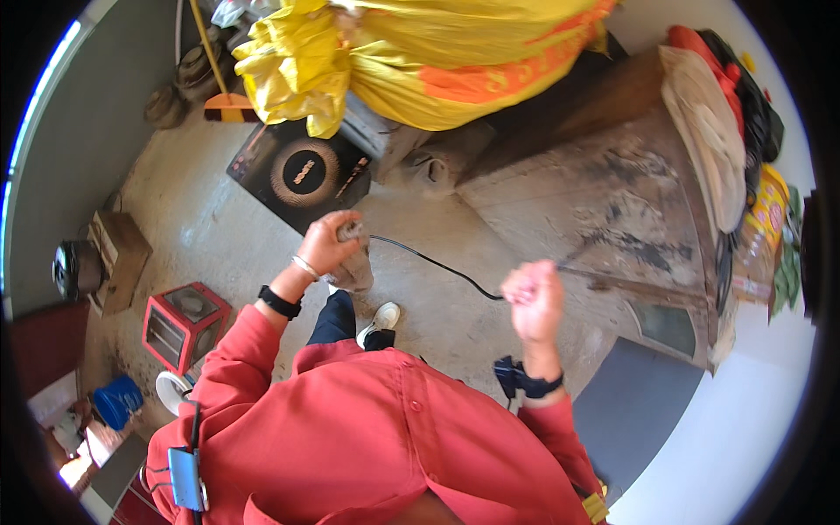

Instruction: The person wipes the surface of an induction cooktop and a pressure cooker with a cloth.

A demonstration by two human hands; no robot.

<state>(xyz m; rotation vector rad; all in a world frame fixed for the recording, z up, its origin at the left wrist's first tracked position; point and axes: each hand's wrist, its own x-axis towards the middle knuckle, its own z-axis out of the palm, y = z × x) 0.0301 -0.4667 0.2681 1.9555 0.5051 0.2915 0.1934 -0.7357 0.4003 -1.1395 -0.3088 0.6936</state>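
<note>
My left hand [326,246] grips a crumpled grey-brown cloth [356,272], held above the concrete floor. A thin black cord [440,260] runs from the cloth across to my right hand [535,295]. That hand is a closed fist around the cord, and a short dark length shows past its far side. Whether the cloth wraps the cord is hidden by my left fingers. Just beyond my left hand is a black induction cooktop [341,190] with a round ringed cooking zone and a strip of controls.
A large yellow cloth or sheet [420,85] hangs at the top, before a worn wooden cabinet [577,190]. A broom [226,105] and clay pots [167,105] stand upper left. On the left are a red-framed glass box [187,325], a wooden box [121,262] and a blue bucket [118,400].
</note>
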